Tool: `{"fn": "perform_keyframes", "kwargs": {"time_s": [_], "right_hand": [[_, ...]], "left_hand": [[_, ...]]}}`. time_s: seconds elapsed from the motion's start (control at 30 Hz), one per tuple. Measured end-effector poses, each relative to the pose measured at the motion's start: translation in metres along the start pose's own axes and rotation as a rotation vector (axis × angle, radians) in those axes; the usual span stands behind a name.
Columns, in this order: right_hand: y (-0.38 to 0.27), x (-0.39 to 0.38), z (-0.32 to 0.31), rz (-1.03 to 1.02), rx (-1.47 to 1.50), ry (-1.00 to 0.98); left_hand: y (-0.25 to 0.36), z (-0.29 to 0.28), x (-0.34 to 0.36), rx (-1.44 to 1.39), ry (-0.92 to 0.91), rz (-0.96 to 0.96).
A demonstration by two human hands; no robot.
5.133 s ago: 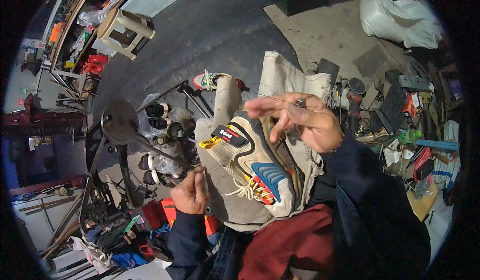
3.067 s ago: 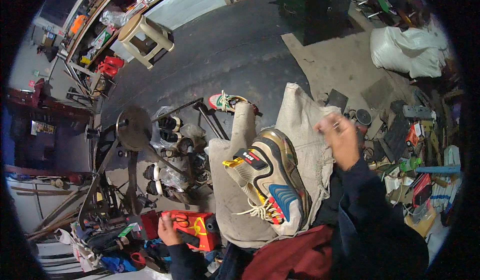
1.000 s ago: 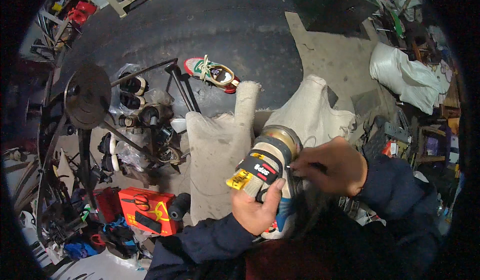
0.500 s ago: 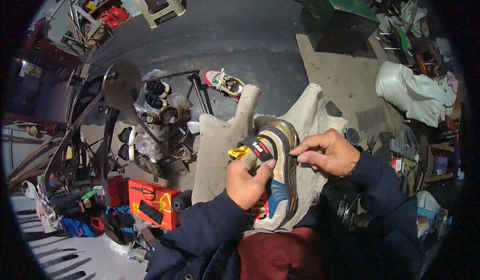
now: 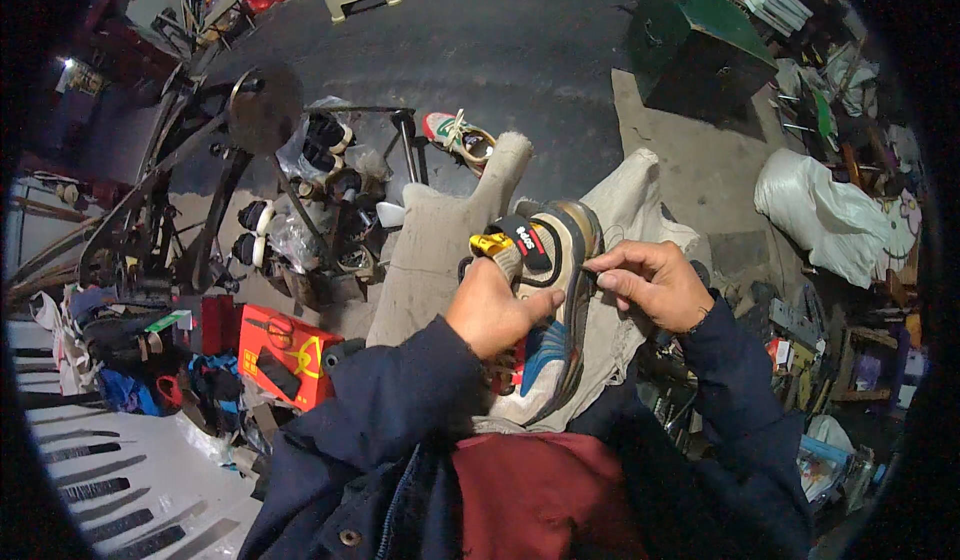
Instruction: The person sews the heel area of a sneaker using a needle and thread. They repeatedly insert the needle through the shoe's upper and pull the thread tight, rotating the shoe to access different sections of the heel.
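On my lap, over a pale cloth [image 5: 425, 260], rests a sneaker [image 5: 572, 305] with a thick dark sole, beige and grey upper and blue stripes near the toe. Its black pull tab [image 5: 530, 245] and yellow patterned lining stick up at the opening. My left hand [image 5: 492, 310] is closed around the upper from the left, thumb lying across it. On the other side my right hand [image 5: 655, 285] pinches thumb and forefinger together beside the sole's edge. Whatever sits in that pinch is too small to make out; a thin dark strand curves just above it.
A red and green sneaker [image 5: 460, 140] lies beyond the cloth. To the left stand a metal-framed machine [image 5: 265, 110], several shoes and an orange box [image 5: 285, 355] bearing scissors. A green chest [image 5: 700, 50] and a white sack [image 5: 820, 215] are on the right.
The view has shifted, so the surroundings sit higher in it. The sneaker is tilted a little differently, and both hands keep their holds with the right still at the sole's edge.
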State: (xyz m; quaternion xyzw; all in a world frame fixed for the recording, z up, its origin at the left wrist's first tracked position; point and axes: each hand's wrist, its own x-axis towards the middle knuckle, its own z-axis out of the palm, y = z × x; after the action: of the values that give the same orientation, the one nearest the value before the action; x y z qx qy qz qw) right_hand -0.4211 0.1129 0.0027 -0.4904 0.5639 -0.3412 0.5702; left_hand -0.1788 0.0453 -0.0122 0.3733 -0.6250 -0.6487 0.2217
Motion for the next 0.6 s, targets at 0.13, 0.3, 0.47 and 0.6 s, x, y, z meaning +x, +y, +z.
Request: {"fn": "perform_keyframes", "kwargs": {"time_s": [0.13, 0.3, 0.47, 0.6], "right_hand": [[0.002, 0.000, 0.001, 0.001, 0.018, 0.005], [0.005, 0.002, 0.003, -0.013, 0.045, 0.004], [0.007, 0.003, 0.003, -0.009, 0.042, 0.013], [0.008, 0.002, 0.002, -0.016, 0.069, 0.006]], "left_hand": [[-0.005, 0.003, 0.001, 0.090, 0.038, -0.012], [-0.015, 0.001, 0.002, 0.129, 0.093, 0.059], [-0.016, -0.009, -0.004, 0.084, 0.012, 0.031], [-0.011, -0.017, -0.018, -0.175, 0.025, 0.135]]}}
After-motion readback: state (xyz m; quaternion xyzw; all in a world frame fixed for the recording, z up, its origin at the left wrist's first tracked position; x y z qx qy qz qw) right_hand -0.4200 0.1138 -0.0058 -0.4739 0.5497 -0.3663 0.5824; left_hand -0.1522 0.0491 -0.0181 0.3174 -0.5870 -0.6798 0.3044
